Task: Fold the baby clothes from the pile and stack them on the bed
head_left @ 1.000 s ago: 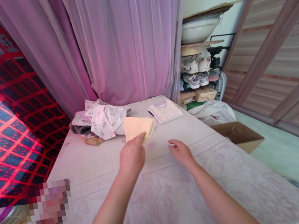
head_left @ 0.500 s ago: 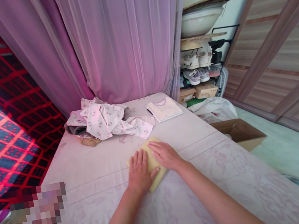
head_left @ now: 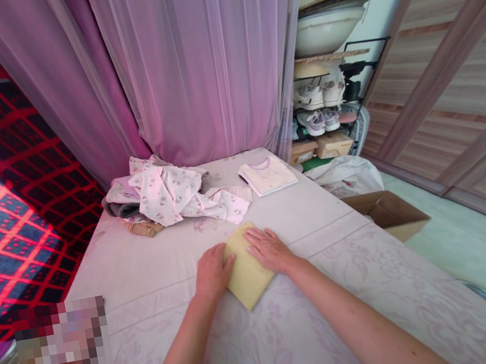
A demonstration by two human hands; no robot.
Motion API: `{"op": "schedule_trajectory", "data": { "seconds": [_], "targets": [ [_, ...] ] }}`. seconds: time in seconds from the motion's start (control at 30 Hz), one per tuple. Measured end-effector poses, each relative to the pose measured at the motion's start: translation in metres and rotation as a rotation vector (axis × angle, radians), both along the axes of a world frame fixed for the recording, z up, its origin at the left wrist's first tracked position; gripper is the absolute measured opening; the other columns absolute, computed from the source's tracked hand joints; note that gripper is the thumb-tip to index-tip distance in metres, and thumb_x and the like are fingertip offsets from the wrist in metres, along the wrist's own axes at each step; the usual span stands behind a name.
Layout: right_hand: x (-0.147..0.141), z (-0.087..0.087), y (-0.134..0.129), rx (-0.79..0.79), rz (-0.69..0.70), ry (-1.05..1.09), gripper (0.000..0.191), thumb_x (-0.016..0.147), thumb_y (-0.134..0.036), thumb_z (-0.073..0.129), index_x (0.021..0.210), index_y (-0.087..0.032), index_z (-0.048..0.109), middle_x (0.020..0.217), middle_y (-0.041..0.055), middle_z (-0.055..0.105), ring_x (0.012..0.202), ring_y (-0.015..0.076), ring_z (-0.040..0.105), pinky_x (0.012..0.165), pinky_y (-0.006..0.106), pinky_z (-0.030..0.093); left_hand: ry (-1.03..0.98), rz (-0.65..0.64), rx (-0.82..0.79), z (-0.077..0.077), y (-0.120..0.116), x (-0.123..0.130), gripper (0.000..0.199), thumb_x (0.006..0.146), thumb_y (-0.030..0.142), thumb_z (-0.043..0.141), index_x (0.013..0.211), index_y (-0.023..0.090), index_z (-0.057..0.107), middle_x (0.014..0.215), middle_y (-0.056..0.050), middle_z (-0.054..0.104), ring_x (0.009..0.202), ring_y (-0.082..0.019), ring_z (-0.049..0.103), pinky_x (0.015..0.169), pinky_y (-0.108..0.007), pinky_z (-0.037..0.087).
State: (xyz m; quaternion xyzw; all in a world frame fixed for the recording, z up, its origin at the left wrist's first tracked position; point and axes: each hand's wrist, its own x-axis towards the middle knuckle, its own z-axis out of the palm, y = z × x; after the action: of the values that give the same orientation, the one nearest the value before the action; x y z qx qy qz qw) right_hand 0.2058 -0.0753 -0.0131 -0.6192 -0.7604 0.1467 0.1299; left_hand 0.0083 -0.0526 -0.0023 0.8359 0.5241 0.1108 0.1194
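Observation:
A yellow cloth (head_left: 250, 275), folded into a flat, roughly square packet, lies on the patterned bedsheet (head_left: 273, 352) in front of me. At its left edge, my left hand (head_left: 212, 270) has its thumb on top and its fingers curled along the side, partly hidden. My right hand (head_left: 271, 249) rests palm down across the upper right part of the cloth, fingers stretched out. Farther off, a folded white shirt (head_left: 269, 177) with a lilac collar lies flat. Left of that shirt is a loose heap of printed white clothes (head_left: 169, 192).
Purple curtains (head_left: 198, 64) hang behind the bed. On the right stand a shoe rack (head_left: 318, 112), an open cardboard box (head_left: 389, 212) and a white plastic bag (head_left: 348, 176) beside the bed's edge. A red and black checked cloth (head_left: 4, 186) hangs at the left.
My left hand has slid from the top of the yellow cloth to its left edge, and the packet's left side now looks narrower. My right hand stays nearly in place.

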Motion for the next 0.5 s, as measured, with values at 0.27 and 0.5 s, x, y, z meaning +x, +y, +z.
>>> {"op": "schedule_trajectory", "data": {
  "seconds": [0.27, 0.5],
  "targets": [
    [0.008, 0.023, -0.002, 0.080, -0.021, 0.012, 0.043, 0.091, -0.026, 0.038, 0.130, -0.015, 0.052, 0.140, 0.0132, 0.046, 0.128, 0.0219, 0.043, 0.107, 0.039, 0.031, 0.103, 0.121, -0.380, 0.034, 0.049, 0.003, 0.031, 0.069, 0.046, 0.061, 0.086, 0.020, 0.063, 0.097, -0.009, 0.068, 0.089, -0.026, 0.063, 0.072, -0.031, 0.045],
    [0.024, 0.054, -0.001, 0.178, -0.053, 0.043, 0.058, 0.082, -0.026, 0.053, 0.138, -0.016, 0.044, 0.146, 0.0147, 0.037, 0.134, 0.0253, 0.034, 0.109, 0.042, 0.028, -0.114, -0.011, -0.443, 0.050, 0.044, 0.000, 0.023, 0.074, 0.040, 0.053, 0.086, 0.020, 0.055, 0.086, 0.000, 0.067, 0.080, -0.017, 0.062, 0.062, -0.023, 0.042]
  ]
}}
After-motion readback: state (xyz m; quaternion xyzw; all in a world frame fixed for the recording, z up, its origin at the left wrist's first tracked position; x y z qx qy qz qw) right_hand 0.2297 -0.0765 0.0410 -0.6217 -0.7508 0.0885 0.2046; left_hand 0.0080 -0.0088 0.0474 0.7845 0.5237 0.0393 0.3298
